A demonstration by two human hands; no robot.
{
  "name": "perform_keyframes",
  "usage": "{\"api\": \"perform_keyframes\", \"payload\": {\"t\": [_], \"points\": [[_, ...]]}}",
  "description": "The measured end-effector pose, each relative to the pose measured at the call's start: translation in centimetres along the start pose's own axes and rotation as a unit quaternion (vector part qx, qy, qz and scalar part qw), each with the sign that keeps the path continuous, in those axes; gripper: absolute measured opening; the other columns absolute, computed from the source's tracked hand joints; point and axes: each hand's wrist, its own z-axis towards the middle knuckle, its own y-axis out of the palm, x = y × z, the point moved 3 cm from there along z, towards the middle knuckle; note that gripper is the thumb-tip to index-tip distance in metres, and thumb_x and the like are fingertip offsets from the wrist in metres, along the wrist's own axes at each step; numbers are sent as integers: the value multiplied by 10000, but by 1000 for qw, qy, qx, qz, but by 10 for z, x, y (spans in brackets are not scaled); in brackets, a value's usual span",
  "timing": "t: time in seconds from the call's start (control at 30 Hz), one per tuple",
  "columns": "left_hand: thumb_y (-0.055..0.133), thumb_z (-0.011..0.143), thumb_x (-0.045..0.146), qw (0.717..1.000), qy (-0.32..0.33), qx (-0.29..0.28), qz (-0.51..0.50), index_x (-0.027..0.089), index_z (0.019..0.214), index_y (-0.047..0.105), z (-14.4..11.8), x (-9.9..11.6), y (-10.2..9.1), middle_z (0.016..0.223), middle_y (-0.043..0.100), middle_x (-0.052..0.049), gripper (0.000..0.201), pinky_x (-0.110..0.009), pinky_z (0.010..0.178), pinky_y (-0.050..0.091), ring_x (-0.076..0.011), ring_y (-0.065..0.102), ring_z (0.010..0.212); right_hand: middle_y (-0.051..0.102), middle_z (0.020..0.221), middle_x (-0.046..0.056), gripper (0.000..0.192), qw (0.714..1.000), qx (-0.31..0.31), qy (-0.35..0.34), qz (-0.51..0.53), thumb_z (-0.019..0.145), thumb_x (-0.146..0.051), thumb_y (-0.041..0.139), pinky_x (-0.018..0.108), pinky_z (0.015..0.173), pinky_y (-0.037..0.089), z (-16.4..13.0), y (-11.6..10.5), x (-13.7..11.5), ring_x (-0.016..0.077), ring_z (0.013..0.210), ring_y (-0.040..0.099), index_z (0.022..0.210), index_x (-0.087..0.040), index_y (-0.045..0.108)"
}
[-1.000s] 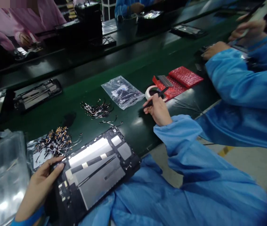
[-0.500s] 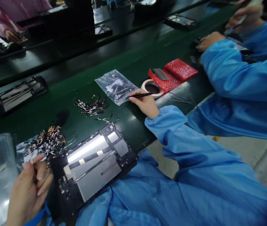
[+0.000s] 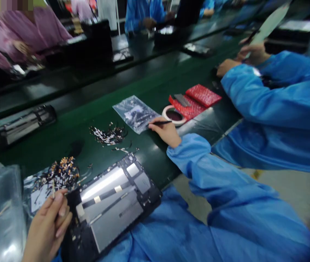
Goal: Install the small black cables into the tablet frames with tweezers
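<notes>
My left hand (image 3: 49,222) is closed, pinching a small thin pale strip (image 3: 53,187) that looks like a short flex cable. It is at the left edge of an opened tablet (image 3: 116,211), whose inside shows grey metal and dark ribbon cables. My right hand (image 3: 168,133) grips a slim black pointed tool (image 3: 161,123), whose exact kind blurs out. Its tip is over the corner of a clear plastic bag (image 3: 135,112) with small parts inside. Between the bag and the tablet lies a pile of black and white flex cables (image 3: 108,135).
Orange-tipped flex cables (image 3: 64,169) are heaped behind my left hand, beside clear plastic bags (image 3: 0,211). A tape roll (image 3: 166,112) and red bubble wrap (image 3: 204,96) lie past my right hand. Another opened device (image 3: 26,122) sits far left. A co-worker's blue sleeve (image 3: 255,92) is at right.
The view has tilted up, so the table things appear lower. My left hand has moved right, closer to the tablet, still holding the strip. My right hand keeps the black tool near the bag.
</notes>
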Motion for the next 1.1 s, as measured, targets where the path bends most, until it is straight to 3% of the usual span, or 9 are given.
{"api": "perform_keyframes", "payload": {"t": [0.13,0.33,0.5,0.7,0.87,1.1], "points": [[885,465,477,1000,-9,-12,-22,178,844,631,4,-6,-4,491,425,84,545,-96,266,216,-1,259,313,680,863,50,215,1000,8,-14,9,699,-386,690,426,851,488,1,2,-5,217,835,629,810,-203,666],[885,462,484,999,12,-4,-41,173,856,624,-2,-6,-3,497,422,91,565,-92,258,209,3,257,306,656,727,13,237,999,-6,16,44,686,-418,695,383,693,528,4,6,0,170,625,611,785,-208,647],[833,598,359,995,-4,-27,-93,175,836,622,-16,-3,-4,511,382,107,368,-86,228,203,9,248,269,651,705,11,338,995,1,54,89,654,-492,723,353,706,549,1,3,3,168,675,649,791,-208,603],[591,850,227,980,-42,-19,-192,166,811,599,-23,3,3,515,368,102,73,-84,199,223,2,282,229,670,733,16,431,985,17,97,143,596,-546,753,323,684,583,-2,-3,4,180,733,697,791,-206,573],[393,949,164,975,-49,-24,-216,149,842,615,-24,6,16,568,440,81,247,-69,194,218,19,276,215,673,734,18,425,983,20,100,155,592,-533,758,310,674,582,-2,-4,2,171,723,694,787,-202,577],[440,927,142,979,-26,-37,-200,149,847,603,-26,5,17,597,456,69,182,-63,218,248,20,282,247,638,690,-1,327,989,7,65,131,596,-444,758,322,661,548,4,3,-3,141,632,615,764,-198,624]]}}
